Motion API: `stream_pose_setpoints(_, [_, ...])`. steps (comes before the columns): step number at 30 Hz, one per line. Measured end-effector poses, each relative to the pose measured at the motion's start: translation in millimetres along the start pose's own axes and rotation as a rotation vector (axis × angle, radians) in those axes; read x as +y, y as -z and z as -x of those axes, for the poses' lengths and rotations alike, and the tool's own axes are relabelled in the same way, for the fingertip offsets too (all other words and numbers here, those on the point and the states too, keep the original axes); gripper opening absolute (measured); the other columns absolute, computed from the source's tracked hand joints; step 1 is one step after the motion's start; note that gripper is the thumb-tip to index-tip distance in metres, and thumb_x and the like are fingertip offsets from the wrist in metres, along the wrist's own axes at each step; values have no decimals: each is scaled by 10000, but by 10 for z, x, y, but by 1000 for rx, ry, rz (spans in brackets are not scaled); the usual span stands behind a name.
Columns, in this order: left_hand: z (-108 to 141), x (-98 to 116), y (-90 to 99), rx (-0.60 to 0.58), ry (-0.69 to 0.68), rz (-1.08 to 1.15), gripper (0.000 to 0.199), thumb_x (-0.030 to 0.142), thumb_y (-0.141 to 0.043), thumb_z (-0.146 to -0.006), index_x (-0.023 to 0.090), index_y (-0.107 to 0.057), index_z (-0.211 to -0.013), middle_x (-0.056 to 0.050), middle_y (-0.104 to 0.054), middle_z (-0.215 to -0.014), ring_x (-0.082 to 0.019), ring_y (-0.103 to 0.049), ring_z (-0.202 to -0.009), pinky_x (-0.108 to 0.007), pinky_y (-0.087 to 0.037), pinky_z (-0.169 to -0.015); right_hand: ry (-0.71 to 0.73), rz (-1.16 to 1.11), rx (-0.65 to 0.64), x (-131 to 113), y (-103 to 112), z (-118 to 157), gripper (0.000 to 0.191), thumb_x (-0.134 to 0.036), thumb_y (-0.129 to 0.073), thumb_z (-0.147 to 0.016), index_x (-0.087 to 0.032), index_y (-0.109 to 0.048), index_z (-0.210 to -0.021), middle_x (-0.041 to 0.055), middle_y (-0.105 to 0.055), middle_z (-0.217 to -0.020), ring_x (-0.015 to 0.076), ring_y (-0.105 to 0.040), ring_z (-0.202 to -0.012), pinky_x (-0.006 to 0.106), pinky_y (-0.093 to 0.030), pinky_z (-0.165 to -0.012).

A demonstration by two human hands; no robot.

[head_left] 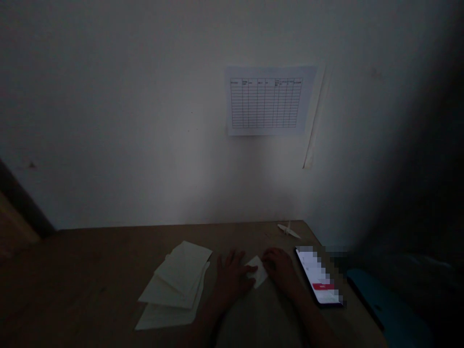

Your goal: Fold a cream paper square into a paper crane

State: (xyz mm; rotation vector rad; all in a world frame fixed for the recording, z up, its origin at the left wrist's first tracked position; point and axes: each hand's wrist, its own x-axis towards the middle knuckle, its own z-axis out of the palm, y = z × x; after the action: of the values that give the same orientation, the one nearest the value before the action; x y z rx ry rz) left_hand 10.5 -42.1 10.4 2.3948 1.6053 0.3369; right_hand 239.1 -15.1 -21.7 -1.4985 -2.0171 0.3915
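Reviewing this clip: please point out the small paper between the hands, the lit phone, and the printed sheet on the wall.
Small paper (260, 272): head view, its uncovered middle.
Lit phone (313, 273): head view, on its screen.
Printed sheet (267, 104): head view, middle of its grid.

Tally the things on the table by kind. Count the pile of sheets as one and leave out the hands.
Paper pile: 1
Small paper square: 1
Paper figure: 1
Phone: 1
Total: 4
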Motion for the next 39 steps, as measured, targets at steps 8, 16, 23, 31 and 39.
stream_pose_setpoints(8, [-1, -28, -38, 8, -3, 16, 395, 600, -655, -892, 503, -670, -1274, -16, -421, -1617, -389, -241, -1532, -726, 0, -1188, -17, -20, -18, -72, 30, 91, 326, -277, -727, -793, -234, -724, -1117, 93, -641, -1324, 282, -532, -1288, 417, -380, -1115])
stream_pose_setpoints(16, [-2, -36, -62, 39, 3, 3, 356, 547, -662, -906, 490, -688, -1257, -38, -405, -1624, -374, -270, -1526, -705, -44, -1199, -1, -23, -51, -218, 44, 207, 717, -331, -874, -595, -216, -634, -1261, 137, -548, -1410, 340, -465, -1333, 471, -370, -1135])
stream_pose_setpoints(23, [1, -33, -47, 12, 11, -13, 360, 573, -598, -940, 484, -673, -1281, -26, -383, -1638, -366, -246, -1536, -695, -32, -1207, -6, -57, -3, -125, 7, 205, 487, -354, -778, -767, -237, -677, -1228, 121, -579, -1398, 309, -492, -1331, 471, -381, -1138])
stream_pose_setpoints(31, [-9, -63, -64, 9, 9, -1, 421, 598, -688, -864, 496, -674, -1273, -32, -386, -1637, -372, -254, -1534, -705, -29, -1201, -28, -67, -16, -130, 34, 202, 550, -295, -830, -693, -230, -693, -1221, 114, -579, -1414, 313, -486, -1346, 457, -388, -1137])
stream_pose_setpoints(39, [-7, -38, -22, -21, 12, 5, 540, 671, -715, -799, 470, -667, -1298, -45, -365, -1648, -401, -228, -1537, -709, 4, -1200, -49, -36, -14, -149, 38, 139, 431, -292, -807, -721, -242, -704, -1137, 98, -620, -1346, 299, -528, -1297, 432, -410, -1096])
